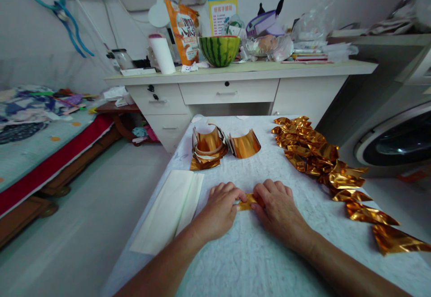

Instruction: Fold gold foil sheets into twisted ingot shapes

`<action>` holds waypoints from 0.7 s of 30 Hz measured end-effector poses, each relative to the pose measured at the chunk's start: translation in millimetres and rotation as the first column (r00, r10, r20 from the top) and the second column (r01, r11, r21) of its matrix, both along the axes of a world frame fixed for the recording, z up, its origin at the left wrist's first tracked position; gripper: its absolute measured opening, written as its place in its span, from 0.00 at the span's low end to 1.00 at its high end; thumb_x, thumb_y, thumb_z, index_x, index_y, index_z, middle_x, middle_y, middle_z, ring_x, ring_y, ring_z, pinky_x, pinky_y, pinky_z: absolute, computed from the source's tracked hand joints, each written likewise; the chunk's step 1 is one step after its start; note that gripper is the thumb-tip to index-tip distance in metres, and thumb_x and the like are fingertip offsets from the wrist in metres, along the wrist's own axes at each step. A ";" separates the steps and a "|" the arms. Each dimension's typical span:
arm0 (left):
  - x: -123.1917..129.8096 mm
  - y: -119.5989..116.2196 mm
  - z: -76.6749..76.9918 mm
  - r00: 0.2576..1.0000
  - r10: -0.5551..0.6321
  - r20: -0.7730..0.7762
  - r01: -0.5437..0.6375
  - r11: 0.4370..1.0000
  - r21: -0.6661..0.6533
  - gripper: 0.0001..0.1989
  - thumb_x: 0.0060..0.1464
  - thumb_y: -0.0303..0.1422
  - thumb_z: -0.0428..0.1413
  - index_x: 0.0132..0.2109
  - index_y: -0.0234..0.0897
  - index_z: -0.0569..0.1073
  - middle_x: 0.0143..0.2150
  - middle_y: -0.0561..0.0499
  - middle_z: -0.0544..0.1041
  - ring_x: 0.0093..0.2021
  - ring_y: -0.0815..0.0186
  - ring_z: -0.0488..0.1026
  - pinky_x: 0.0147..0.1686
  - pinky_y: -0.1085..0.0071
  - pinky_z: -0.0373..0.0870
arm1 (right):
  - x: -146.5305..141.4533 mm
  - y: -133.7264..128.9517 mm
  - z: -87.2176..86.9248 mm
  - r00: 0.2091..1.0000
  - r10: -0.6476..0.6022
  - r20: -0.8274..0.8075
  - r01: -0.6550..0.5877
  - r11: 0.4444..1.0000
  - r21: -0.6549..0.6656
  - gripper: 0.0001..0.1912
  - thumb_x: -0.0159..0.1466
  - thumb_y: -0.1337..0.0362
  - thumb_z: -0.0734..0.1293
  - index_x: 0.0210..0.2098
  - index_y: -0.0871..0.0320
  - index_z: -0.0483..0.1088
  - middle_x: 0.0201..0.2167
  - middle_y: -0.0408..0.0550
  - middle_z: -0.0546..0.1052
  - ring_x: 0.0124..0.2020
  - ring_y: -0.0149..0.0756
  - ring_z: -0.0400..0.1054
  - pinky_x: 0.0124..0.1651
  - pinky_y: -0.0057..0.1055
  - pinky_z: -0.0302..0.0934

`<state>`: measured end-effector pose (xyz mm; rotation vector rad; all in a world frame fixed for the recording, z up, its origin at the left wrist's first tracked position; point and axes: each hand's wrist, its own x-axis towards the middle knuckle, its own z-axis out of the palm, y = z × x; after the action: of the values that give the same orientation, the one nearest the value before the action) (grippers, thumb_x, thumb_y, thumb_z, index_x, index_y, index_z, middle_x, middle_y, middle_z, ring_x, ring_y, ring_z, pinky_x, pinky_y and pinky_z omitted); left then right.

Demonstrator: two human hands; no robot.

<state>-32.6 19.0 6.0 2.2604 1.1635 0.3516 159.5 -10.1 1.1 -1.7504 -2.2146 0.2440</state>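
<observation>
The gold strip (248,201) lay low over the cloth-covered table (232,261), between the person's two hands. At the strip's left end, the left hand (220,207) had its thumb and forefinger drawn nearly together on the foil. At the right end, the right hand (279,214) had its fingers curled over, hiding that end; how tightly they gripped could not be told.

The step seemed to be folding or pressing the foil. Done well, it probably called for even pressure from both ends, edges lined up before creasing, and a light touch, since thin foil would likely wrinkle or slip if pulled unequally.

Left of the strip lay white paper (168,211), well apart from the fingers and best left clear of the forearm. To the strip's right, and reaching well beyond it, stretched a row of crumpled gold pieces (310,148). Farther beyond the strip stood a curled stack of gold sheets (207,143) and, just right of that, a smaller curved bundle (245,145).
</observation>
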 end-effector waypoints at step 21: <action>-1.6 -2.1 -0.7 0.999 0.008 0.032 -0.008 1.000 -0.006 0.16 0.55 0.21 0.48 0.45 0.45 0.70 0.46 0.53 0.70 0.50 0.62 0.64 0.51 0.64 0.57 | 29.0 -2.8 -8.8 0.999 -0.027 0.021 0.026 0.999 0.047 0.12 0.62 0.67 0.63 0.46 0.50 0.69 0.46 0.51 0.69 0.44 0.47 0.62 0.46 0.44 0.55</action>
<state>-34.2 16.9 5.3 2.2378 1.1563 0.3854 188.6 -12.9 -7.7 -1.7641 -2.1927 0.1665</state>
